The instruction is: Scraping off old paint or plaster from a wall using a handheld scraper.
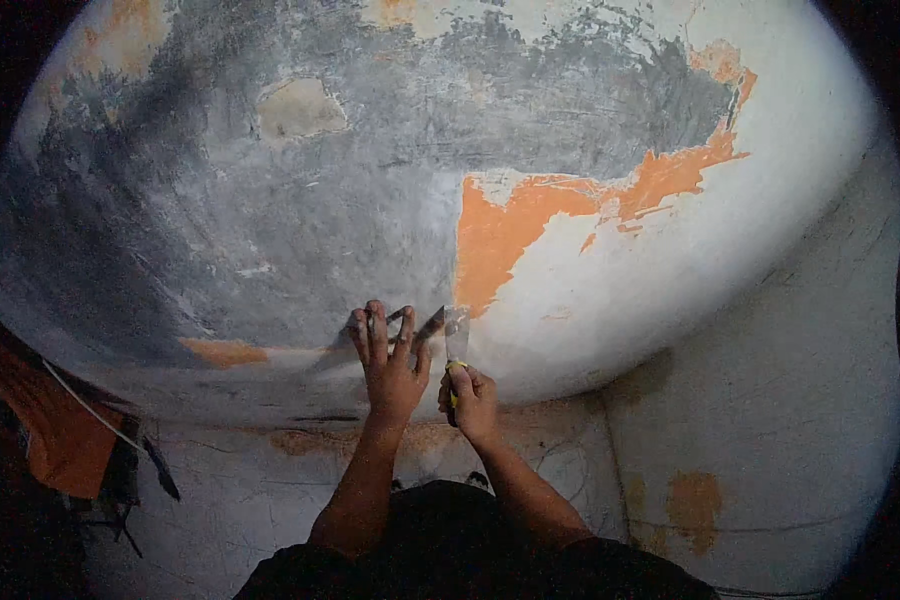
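Note:
In the head view a wall point(330, 210) fills the space before me, its grey area bare of paint. My right hand point(476, 401) grips the yellow-and-black handle of a scraper point(457, 337). The scraper's metal blade points up the wall, its tip at the lower end of an orange paint patch point(487, 247). White paint point(607, 285) borders that patch on the right. My left hand point(394, 375) is just left of the blade, fingers spread and fingertips at the grey surface; it holds nothing. Whether the blade's edge sits under the paint cannot be seen.
A beige patch point(302, 109) shows in the grey area at upper left. An orange strip point(225, 352) runs low on the left. Below hang a brown-orange cloth-like thing point(71, 427) and a pale cable point(94, 405). A stained wall face point(757, 442) stands at right.

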`<control>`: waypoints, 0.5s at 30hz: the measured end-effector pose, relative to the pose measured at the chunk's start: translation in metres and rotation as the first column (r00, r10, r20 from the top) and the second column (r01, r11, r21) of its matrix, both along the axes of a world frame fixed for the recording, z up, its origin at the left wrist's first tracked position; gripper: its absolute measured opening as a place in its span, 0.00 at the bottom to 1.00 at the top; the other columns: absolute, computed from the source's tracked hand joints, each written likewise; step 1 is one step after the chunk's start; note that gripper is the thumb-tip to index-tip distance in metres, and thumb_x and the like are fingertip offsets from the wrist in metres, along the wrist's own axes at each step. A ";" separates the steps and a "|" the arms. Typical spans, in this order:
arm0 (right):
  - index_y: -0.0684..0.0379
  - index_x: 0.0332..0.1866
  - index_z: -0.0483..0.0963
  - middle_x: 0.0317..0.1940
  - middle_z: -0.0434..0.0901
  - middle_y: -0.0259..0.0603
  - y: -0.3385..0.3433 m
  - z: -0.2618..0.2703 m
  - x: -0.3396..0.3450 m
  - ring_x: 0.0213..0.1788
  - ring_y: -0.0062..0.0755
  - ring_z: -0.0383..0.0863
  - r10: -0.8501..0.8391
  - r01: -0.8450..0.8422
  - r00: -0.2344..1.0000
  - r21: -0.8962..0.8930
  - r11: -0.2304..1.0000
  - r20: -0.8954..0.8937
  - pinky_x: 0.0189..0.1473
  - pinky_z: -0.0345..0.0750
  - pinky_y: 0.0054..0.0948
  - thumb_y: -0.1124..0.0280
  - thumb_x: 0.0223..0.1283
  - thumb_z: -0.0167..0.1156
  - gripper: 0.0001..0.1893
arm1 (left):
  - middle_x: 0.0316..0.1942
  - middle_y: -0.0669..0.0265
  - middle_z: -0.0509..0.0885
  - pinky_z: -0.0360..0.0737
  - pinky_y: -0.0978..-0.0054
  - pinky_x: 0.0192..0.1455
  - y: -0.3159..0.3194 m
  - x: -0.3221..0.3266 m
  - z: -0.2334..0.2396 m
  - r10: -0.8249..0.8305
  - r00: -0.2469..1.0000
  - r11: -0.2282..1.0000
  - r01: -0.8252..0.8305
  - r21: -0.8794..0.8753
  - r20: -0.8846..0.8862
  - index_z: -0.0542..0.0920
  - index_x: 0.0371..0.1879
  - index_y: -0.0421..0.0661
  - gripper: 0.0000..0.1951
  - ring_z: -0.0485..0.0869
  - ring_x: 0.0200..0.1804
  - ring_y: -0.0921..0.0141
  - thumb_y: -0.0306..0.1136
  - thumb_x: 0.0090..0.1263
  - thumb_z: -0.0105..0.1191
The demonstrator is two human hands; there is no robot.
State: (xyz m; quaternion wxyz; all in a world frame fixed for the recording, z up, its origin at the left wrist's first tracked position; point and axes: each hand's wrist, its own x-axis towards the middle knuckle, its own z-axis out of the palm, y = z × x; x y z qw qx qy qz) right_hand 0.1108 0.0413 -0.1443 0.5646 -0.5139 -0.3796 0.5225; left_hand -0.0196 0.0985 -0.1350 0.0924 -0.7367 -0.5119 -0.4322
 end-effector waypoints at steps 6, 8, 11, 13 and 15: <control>0.61 0.30 0.72 0.16 0.74 0.35 -0.002 0.024 0.001 0.16 0.22 0.72 0.038 -0.036 0.998 0.043 0.998 -0.041 0.20 0.69 0.26 0.58 0.73 0.49 0.19 | 0.76 0.49 0.49 0.49 0.38 0.72 -0.013 -0.005 0.007 0.007 1.000 0.997 -0.007 -0.075 0.005 0.68 0.70 0.55 0.32 0.45 0.76 0.43 0.36 0.64 0.61; 0.60 0.30 0.72 0.16 0.74 0.35 -0.002 0.014 0.003 0.16 0.22 0.72 0.028 -0.027 0.999 0.039 0.999 -0.036 0.20 0.69 0.26 0.58 0.73 0.49 0.18 | 0.76 0.48 0.50 0.50 0.38 0.72 -0.008 -0.004 0.007 0.000 1.000 1.000 0.001 -0.014 0.029 0.67 0.70 0.56 0.33 0.45 0.76 0.43 0.36 0.64 0.61; 0.61 0.30 0.72 0.16 0.74 0.35 -0.001 -0.016 0.007 0.16 0.22 0.72 0.035 -0.035 0.999 -0.022 0.999 0.014 0.21 0.69 0.25 0.59 0.73 0.50 0.18 | 0.76 0.48 0.50 0.50 0.38 0.72 -0.001 -0.003 0.005 -0.003 1.000 1.000 0.003 -0.016 0.017 0.66 0.71 0.57 0.33 0.46 0.76 0.43 0.36 0.65 0.60; 0.61 0.29 0.72 0.16 0.73 0.34 0.001 -0.023 0.007 0.17 0.21 0.71 0.027 -0.026 0.999 -0.009 1.000 0.019 0.21 0.69 0.24 0.58 0.73 0.50 0.18 | 0.76 0.48 0.50 0.50 0.38 0.72 0.004 -0.001 0.000 -0.004 1.000 1.000 0.004 0.006 0.015 0.66 0.71 0.57 0.33 0.46 0.76 0.43 0.36 0.65 0.60; 0.61 0.29 0.72 0.16 0.73 0.34 0.003 -0.019 0.006 0.17 0.21 0.71 0.018 -0.018 0.999 0.002 1.000 0.033 0.21 0.69 0.24 0.59 0.73 0.50 0.18 | 0.76 0.48 0.50 0.51 0.38 0.72 0.004 0.000 -0.002 -0.005 1.000 1.000 0.004 0.019 0.012 0.66 0.71 0.57 0.33 0.46 0.76 0.43 0.37 0.65 0.60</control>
